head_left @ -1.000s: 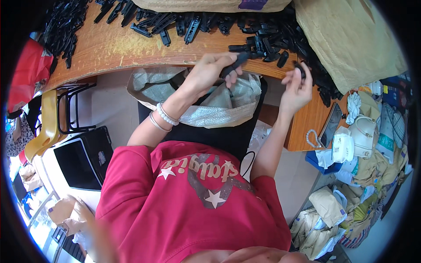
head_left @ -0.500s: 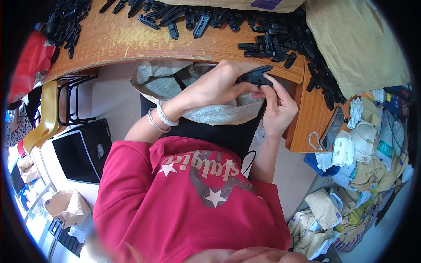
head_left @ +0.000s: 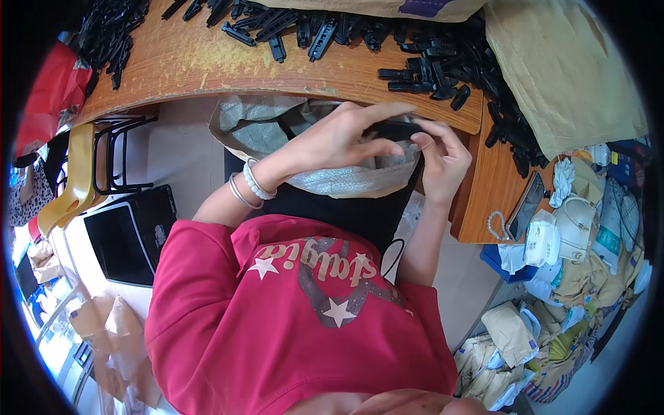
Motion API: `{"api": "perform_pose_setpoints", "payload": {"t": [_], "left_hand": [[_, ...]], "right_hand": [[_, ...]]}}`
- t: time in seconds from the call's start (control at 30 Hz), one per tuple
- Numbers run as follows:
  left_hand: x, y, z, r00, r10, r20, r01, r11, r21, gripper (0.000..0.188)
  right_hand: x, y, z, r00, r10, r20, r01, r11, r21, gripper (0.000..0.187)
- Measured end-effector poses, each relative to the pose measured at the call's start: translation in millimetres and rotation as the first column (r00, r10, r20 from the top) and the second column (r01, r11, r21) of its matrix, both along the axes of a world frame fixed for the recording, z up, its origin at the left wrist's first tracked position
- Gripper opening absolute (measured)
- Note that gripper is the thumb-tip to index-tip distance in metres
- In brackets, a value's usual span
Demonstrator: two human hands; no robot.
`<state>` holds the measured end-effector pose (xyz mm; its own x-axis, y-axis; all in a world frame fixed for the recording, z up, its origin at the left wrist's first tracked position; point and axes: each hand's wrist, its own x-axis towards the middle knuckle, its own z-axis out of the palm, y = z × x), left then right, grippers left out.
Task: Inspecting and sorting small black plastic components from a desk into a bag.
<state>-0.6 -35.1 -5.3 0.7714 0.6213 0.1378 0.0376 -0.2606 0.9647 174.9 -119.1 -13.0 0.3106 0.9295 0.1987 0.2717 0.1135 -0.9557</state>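
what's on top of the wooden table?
Loose black plastic clips lie scattered across the curved wooden table, beside a tan sack that covers its right end; whatever lies under the sack is hidden.

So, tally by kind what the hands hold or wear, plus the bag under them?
Black plastic part, pinched between left hand and right hand: 1
Bracelets on the left wrist: 2
Open sack under the hands: 1
Total: 4

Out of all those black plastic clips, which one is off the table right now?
The black clip pinched between the left hand and right hand, above the open bag; the rest lie on the wooden table.
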Motion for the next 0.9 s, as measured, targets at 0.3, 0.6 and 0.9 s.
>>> {"api": "perform_pose_setpoints", "payload": {"t": [0.3, 0.6, 0.9], "left_hand": [[-29.7, 65.7, -18.0, 0.8, 0.597, -0.052, -0.593, 0.802, 0.071, 0.038], [-24.1, 82.8, -26.9, 0.64, 0.749, -0.17, -0.396, 0.512, 0.762, 0.029], [-20.8, 35.7, -7.5, 0.865, 0.483, 0.138, -0.302, 0.72, -0.625, 0.017]], "right_hand": [[53.7, 37.0, -20.8, 0.574, -0.291, 0.766, 0.449, 0.893, 0.003, 0.031], [56.3, 39.4, -32.0, 0.455, -0.357, 0.816, 0.455, 0.881, 0.132, 0.022], [9.5, 14.3, -0.6, 0.958, -0.285, -0.044, 0.288, 0.953, 0.091, 0.026]]}}
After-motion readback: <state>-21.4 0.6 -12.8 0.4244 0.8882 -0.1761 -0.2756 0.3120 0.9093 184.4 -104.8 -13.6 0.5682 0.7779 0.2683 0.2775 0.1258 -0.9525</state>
